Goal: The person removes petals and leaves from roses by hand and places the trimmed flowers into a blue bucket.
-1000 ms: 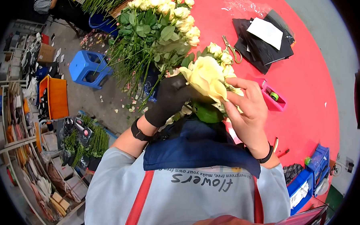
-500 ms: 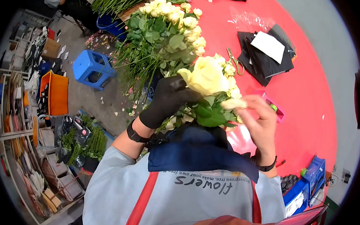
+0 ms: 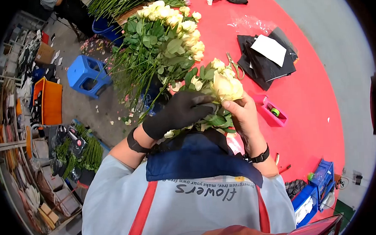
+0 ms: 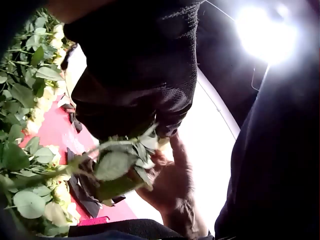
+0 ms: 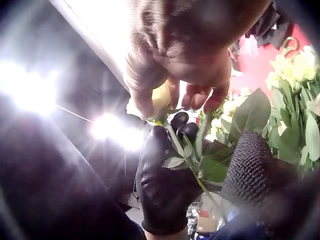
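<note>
A single pale yellow rose (image 3: 227, 85) is held up in front of the chest, between both hands. My left hand (image 3: 180, 111), in a black glove, grips it just below the bloom; in the right wrist view the gloved fingers curl by the green stem (image 5: 200, 182). Bare, my right hand (image 3: 246, 117) cups the bloom from the other side, its thumb against the outer petals and its fingers partly hidden behind them. Leaves (image 4: 115, 166) on the stem show under the glove in the left wrist view.
Many cut yellow roses (image 3: 188, 35) lie along the left side of the red table (image 3: 305, 108). Scissors (image 3: 236, 67), black sheets (image 3: 253, 68) with white paper (image 3: 269, 49) and a pink tape dispenser (image 3: 274, 113) lie beyond the hands. A blue stool (image 3: 87, 75) stands on the floor.
My right hand took a loose petal away to the right half a second ago; now it is back at the bloom and that petal is out of sight. The rose has moved lower and tilted.
</note>
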`<action>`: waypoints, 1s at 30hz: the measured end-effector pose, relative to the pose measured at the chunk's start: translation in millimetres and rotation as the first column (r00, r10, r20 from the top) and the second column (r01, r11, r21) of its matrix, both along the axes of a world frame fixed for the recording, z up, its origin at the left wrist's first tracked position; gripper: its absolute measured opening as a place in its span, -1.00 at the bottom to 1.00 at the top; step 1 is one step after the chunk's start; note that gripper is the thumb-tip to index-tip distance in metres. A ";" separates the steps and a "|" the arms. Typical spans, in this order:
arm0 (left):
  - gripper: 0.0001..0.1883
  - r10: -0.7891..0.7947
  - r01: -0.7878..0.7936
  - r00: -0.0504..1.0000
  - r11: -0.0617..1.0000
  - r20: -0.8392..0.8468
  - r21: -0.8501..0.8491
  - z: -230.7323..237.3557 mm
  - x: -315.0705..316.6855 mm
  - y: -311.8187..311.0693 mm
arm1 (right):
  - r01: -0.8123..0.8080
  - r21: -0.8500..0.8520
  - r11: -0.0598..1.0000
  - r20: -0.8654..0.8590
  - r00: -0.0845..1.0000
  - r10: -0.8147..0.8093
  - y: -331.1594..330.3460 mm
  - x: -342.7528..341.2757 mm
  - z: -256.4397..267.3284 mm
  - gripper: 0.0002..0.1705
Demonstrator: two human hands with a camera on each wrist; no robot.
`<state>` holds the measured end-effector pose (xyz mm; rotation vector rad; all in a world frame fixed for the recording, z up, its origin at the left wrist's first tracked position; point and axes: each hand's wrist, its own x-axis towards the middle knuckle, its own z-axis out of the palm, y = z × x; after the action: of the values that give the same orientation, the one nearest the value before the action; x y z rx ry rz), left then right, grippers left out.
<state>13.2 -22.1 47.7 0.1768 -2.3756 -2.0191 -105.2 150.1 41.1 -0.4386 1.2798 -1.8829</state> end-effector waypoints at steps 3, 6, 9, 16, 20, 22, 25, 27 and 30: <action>-0.77 -0.005 0.002 0.997 0.999 0.080 0.039 -8.7 2.9 -5.1 | -0.019 0.033 0.999 0.021 1.000 0.018 0.2 -1.8 -13.6 -0.42; -0.77 0.097 -0.107 0.982 0.992 0.160 0.060 -5.7 4.5 -5.8 | 0.113 0.070 0.991 -0.111 0.988 -0.105 -0.3 1.2 -19.9 -0.45; -0.76 0.165 -0.177 0.971 0.983 0.171 0.058 -9.9 5.4 -10.2 | 0.257 0.084 0.963 -0.412 0.889 -0.201 2.5 -5.3 -26.5 -0.53; -0.73 0.135 -0.152 0.956 0.987 0.262 0.044 -13.3 5.8 -9.4 | 0.297 0.135 0.945 -0.605 0.780 -0.159 -5.1 -15.5 -12.2 -0.88; -0.74 0.154 -0.177 0.950 0.982 0.272 0.062 -16.2 7.5 -12.1 | 0.270 0.120 0.955 -0.666 0.736 -0.124 -6.5 -14.3 -18.3 -0.88; -0.75 0.173 -0.202 0.944 0.976 0.281 0.078 -18.2 8.5 -14.2 | 0.262 0.101 0.960 -0.640 0.755 -0.139 -6.9 -9.9 -18.9 -0.88; -0.78 0.188 -0.240 0.940 0.958 0.286 0.157 -25.3 9.9 -15.6 | 0.234 0.109 0.966 -0.517 0.844 -0.146 -7.3 -2.6 -19.4 -0.88; -0.80 0.171 -0.264 0.937 0.917 0.305 0.298 -31.9 9.8 -16.1 | 0.205 0.163 0.965 -0.422 0.899 -0.120 -4.0 -2.8 -21.5 -0.89; -0.82 0.178 -0.292 0.941 0.859 0.289 0.422 -35.6 12.9 -14.7 | 0.196 0.141 0.971 -0.305 0.941 -0.146 -3.2 -3.3 -24.6 -0.90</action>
<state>26.1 -36.8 12.1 0.7233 -1.8075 -2.5084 -108.5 146.9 16.5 -0.5459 1.7101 -1.8800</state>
